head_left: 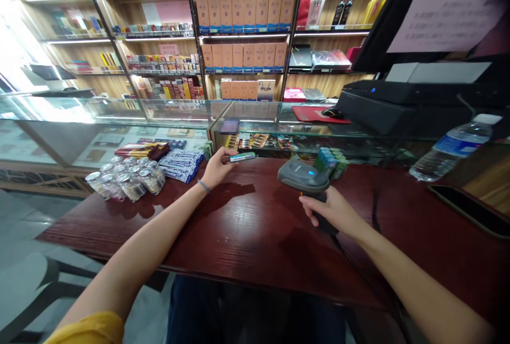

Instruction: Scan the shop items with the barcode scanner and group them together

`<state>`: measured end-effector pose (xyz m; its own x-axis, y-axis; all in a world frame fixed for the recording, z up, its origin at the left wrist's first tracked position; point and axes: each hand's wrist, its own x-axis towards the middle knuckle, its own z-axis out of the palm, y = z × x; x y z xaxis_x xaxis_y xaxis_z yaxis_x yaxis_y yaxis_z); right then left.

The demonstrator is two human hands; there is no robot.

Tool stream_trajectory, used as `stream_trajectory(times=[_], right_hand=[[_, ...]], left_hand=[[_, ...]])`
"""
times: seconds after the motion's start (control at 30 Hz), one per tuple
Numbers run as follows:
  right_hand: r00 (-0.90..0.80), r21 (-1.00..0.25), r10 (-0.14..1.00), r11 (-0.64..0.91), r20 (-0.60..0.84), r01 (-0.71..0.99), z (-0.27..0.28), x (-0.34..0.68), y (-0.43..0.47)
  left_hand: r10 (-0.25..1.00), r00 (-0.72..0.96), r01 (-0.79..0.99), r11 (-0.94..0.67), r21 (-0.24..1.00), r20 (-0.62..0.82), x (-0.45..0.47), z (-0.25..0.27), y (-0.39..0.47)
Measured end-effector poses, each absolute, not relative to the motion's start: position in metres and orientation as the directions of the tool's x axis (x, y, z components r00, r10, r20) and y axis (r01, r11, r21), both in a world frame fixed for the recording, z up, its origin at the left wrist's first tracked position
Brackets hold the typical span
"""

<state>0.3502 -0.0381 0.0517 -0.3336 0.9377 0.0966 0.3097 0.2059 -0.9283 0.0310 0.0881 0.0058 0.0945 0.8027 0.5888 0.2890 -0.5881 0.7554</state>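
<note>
My left hand (pixel 219 167) pinches one end of a small slim box (pixel 242 157), green and white with a barcode-like label on the side facing me. It is held a little above the dark red wooden table (pixel 239 237). In my right hand (pixel 337 208) is a black and grey barcode scanner (pixel 300 174), my fingers wrapped round its handle. A blue light shows on top of the scanner, and its head points left toward the box. The scanner's cable runs down toward the table's near right edge. Several small green packs (pixel 332 160) stand just behind the scanner.
Several lidded jars (pixel 127 176), blue-white packets (pixel 181 164) and red-gold packs (pixel 142 149) lie at the table's left. A water bottle (pixel 454 147) and a phone (pixel 470 208) are at the right. Behind runs a glass display counter (pixel 171 112) with a dark monitor (pixel 384 19).
</note>
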Motion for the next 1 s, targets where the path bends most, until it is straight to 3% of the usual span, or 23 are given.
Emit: stream_trajectory(times=[0.17, 0.4, 0.57, 0.83, 1.0], right_hand=[[-0.305, -0.910, 0.947, 0.210, 0.099, 0.358, 0.046, 0.351, -0.036], [-0.302, -0.946, 0.948, 0.189, 0.106, 0.262, 0.051, 0.352, -0.037], [-0.234, -0.976, 0.964, 0.162, 0.125, 0.147, 0.058, 0.359, -0.033], [0.013, -0.949, 0.949, 0.314, 0.314, -0.015, 0.078, 0.388, -0.019], [0.111, -0.915, 0.916, 0.394, 0.385, -0.082, 0.083, 0.405, -0.012]], left_hand=[[0.784, 0.093, 0.441, -0.585, 0.681, 0.614, 0.029, 0.010, 0.087], [0.810, 0.098, 0.179, -0.585, 0.791, 0.578, 0.029, 0.006, 0.089], [0.818, 0.091, 0.163, -0.574, 0.802, 0.567, 0.031, 0.006, 0.087], [0.766, 0.089, 0.338, -0.625, 0.704, 0.637, 0.060, 0.025, 0.077], [0.724, 0.148, 0.305, -0.681, 0.665, 0.674, 0.090, 0.038, 0.082]])
